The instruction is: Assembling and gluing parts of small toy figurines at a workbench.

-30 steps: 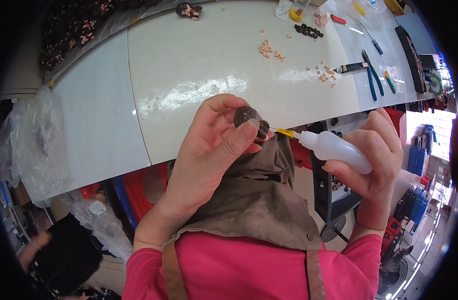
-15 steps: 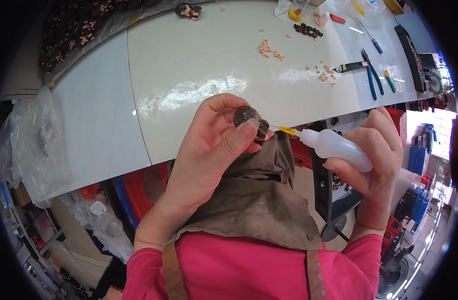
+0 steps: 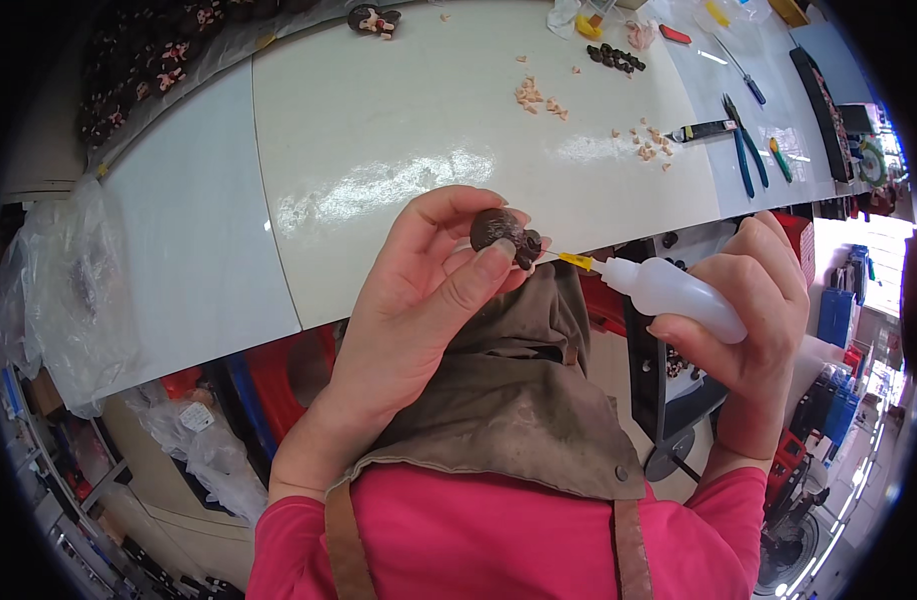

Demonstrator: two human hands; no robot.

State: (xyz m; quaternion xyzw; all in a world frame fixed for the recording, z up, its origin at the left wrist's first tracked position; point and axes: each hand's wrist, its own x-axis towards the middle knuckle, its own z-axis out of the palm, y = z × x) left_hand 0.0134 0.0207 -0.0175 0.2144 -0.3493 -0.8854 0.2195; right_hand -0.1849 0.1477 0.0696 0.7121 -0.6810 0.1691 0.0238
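Note:
Between the thumb and fingers of my left hand (image 3: 434, 270) is a small dark-brown figurine (image 3: 497, 230) with a rounded head. My right hand (image 3: 754, 300) is wrapped round a translucent white squeeze bottle (image 3: 674, 295), tilted so its nozzle points left. A yellow needle tip (image 3: 576, 261) on the bottle reaches up to the figurine's right end; whether it touches cannot be made out. Both hands are above my lap, just in front of the table's near edge. Part of the figurine is hidden by my thumb.
Another figurine (image 3: 375, 20) lies at the table's far side. Small peach-coloured pieces (image 3: 531, 95) and dark pieces (image 3: 617, 60) are scattered on the white table (image 3: 379, 110). Pliers (image 3: 744, 150), a cutter knife (image 3: 703, 131) and a screwdriver (image 3: 744, 75) lie at right. A plastic bag (image 3: 69, 290) hangs at left.
The figurine has turned slightly in my left hand, showing more of its dark rounded head. My right hand and the bottle have stayed almost in place.

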